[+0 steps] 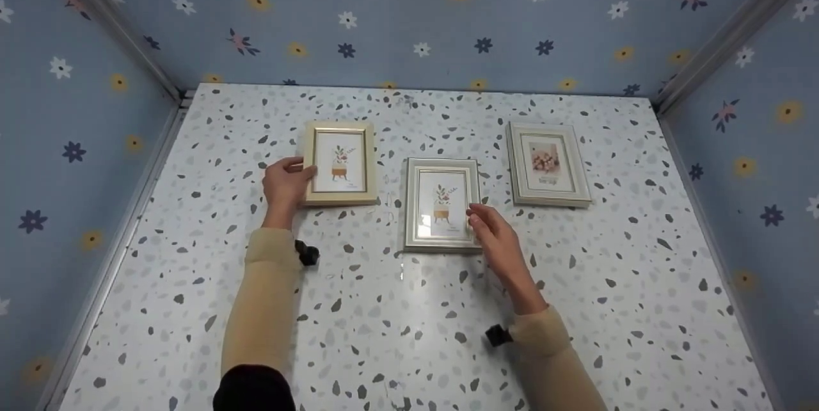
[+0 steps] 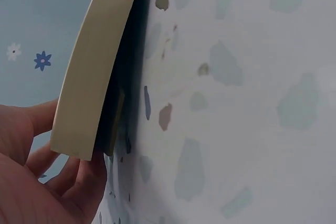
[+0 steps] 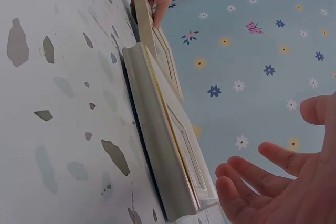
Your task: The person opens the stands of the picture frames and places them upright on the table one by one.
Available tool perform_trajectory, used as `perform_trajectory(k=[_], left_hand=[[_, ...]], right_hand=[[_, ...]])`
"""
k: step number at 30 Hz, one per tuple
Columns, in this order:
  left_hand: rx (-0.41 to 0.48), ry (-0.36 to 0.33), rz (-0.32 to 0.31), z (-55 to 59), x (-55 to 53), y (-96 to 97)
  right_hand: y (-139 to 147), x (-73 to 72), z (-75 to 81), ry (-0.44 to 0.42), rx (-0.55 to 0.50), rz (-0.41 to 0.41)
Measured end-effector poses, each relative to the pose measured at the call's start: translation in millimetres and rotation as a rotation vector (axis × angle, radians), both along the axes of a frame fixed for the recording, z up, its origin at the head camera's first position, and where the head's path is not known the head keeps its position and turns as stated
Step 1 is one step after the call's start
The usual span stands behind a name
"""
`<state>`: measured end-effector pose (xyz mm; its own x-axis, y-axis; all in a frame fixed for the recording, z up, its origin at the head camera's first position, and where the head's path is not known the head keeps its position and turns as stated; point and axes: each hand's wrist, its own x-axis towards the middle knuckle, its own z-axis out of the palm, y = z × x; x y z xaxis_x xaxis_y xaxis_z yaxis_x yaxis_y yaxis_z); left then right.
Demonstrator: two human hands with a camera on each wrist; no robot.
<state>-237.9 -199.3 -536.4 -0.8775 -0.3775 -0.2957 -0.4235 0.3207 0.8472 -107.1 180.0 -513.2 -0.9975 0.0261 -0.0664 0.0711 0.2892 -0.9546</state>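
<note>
My left hand (image 1: pixel 286 188) grips the left edge of a cream picture frame (image 1: pixel 309 148), thumb on its front and fingers curled beneath. In the left wrist view the cream frame's side (image 2: pixel 86 77) is tilted up from the table, with a dark gap under it. A silver-white picture frame (image 1: pixel 411 206) with the same potted-plant print lies in the middle. Beside its right edge is my right hand (image 1: pixel 499 241), fingertips close to the rim. The right wrist view shows the right hand's fingers (image 3: pixel 257 179) spread and loosely bent, holding nothing, near the end of the silver-white frame (image 3: pixel 157 145).
A third, whitish picture frame (image 1: pixel 519 168) with a pink flower print lies at the right. All three are on a speckled white tabletop (image 1: pixel 358 334). Blue floral panels (image 1: pixel 409 20) wall in the back and both sides.
</note>
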Motion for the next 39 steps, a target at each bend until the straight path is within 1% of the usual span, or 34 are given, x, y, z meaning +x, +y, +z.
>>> perform_trajectory(k=[3,7,11,13,15,17,19,22,27,34,39], left_hand=[[0.118,-0.014,0.004,2.3,0.3,-1.5],[0.219,-0.083,-0.018,5.5,1.9,-3.0],[0.242,-0.157,-0.084,6.2,2.6,-5.8],[0.232,-0.185,-0.125,6.5,2.6,-7.3],[0.223,-0.199,-0.163,7.5,3.0,-8.7],[0.229,-0.196,-0.188,8.9,3.9,-10.0],[0.241,-0.182,-0.201,11.1,5.5,-10.8],[0.262,-0.154,-0.198,13.9,8.3,-12.1],[0.259,-0.099,-0.197,17.3,14.7,-12.8],[0.289,0.031,-0.204,17.3,27.1,-11.5],[0.257,0.12,-0.216,19.2,35.6,-9.0]], right_hand=[[-1,0.7,0.0,0.002,-0.035,0.013],[-2,3.3,0.7,0.007,-0.062,0.042],[-4,5.7,1.4,0.012,-0.068,0.059],[-4,6.9,1.8,0.01,-0.067,0.057],[-5,7.5,1.6,0.003,-0.066,0.052],[-5,8.4,2.2,-0.009,-0.074,0.048],[-5,8.8,2.6,-0.024,-0.074,0.042],[-5,8.8,3.5,-0.043,-0.078,0.035],[-4,8.9,4.1,-0.041,-0.095,0.026],[-2,10.3,0.5,-0.025,-0.113,0.031],[-1,10.2,-0.9,-0.012,-0.123,0.033]])
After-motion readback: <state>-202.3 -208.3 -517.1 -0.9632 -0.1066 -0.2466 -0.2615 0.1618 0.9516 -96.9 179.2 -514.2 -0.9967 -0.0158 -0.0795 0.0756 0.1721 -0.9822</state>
